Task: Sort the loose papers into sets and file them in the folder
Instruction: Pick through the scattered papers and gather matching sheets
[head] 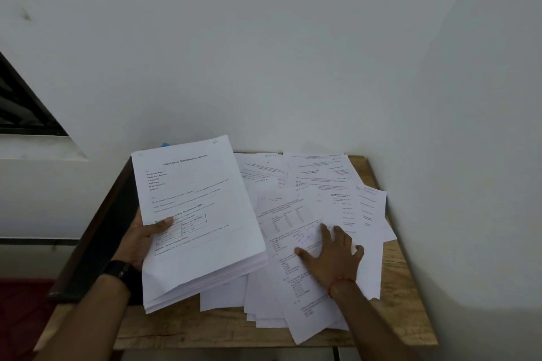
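My left hand [143, 239] holds a thick stack of printed white papers [199, 214], thumb on the top sheet and fingers underneath; the stack is lifted and tilted above the left part of the table. Many loose printed sheets [316, 202] lie spread and overlapping over the middle and right of the wooden table [407, 296]. My right hand [331, 256] rests flat on these sheets with fingers spread. A small blue corner [164, 145] peeks out behind the held stack; I cannot tell what it is.
The small table stands in a corner, with white walls [293, 53] behind and to the right. A dark rail [96, 231] runs along its left side. A window [23, 108] is at the far left.
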